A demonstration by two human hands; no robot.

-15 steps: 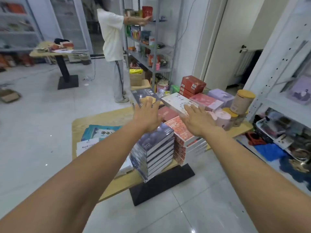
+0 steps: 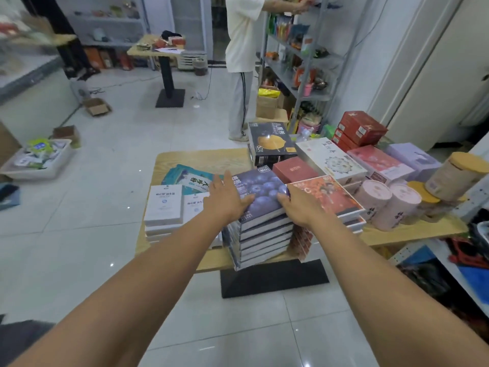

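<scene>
Left hand and right hand had moved onto the blueberry box, grips clamped on its sides; lifting looked next.

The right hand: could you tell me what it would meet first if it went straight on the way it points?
Probably the top blueberry box: the right hand grips its right edge, pointing leftward across the lid. Beyond that, likely the left hand at the opposite edge, though depth is unclear.
</scene>
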